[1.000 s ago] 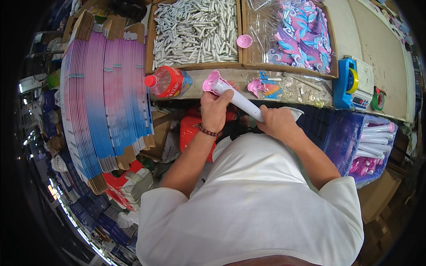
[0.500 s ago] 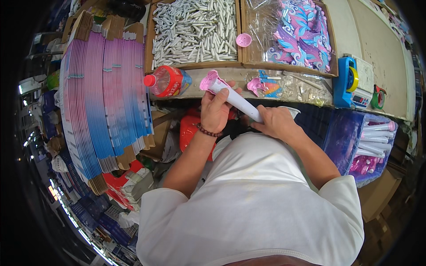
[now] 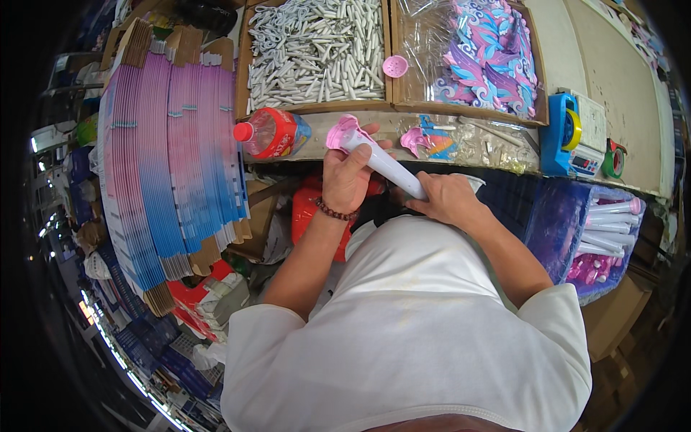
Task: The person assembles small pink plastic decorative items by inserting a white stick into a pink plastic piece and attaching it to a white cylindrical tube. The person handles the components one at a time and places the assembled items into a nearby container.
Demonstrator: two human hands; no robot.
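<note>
Between my two hands I hold a white plastic tube with a flared pink end (image 3: 389, 170), slanting from upper left to lower right. My left hand (image 3: 348, 176) is around it just below the pink end, thumb on top and some fingertips showing past the far side. The lower right end is gripped by my right hand (image 3: 450, 198); that end is partly hidden by the fingers. On the bench edge beyond lie a small pink plastic piece (image 3: 414, 142) and an orange and blue flat piece (image 3: 439, 145).
A box of white sticks and cords (image 3: 317, 54) and a box of pink-blue cutouts (image 3: 497, 61) stand behind. Stacked printed cartons (image 3: 169, 158) and a red-labelled bottle (image 3: 272, 132) are left. At right are a blue tape dispenser (image 3: 553, 137) and a bin of white tubes (image 3: 547, 216).
The fingers of my left hand have opened slightly past the tube, and the pink end has shifted a little to the right. My right hand has barely moved.
</note>
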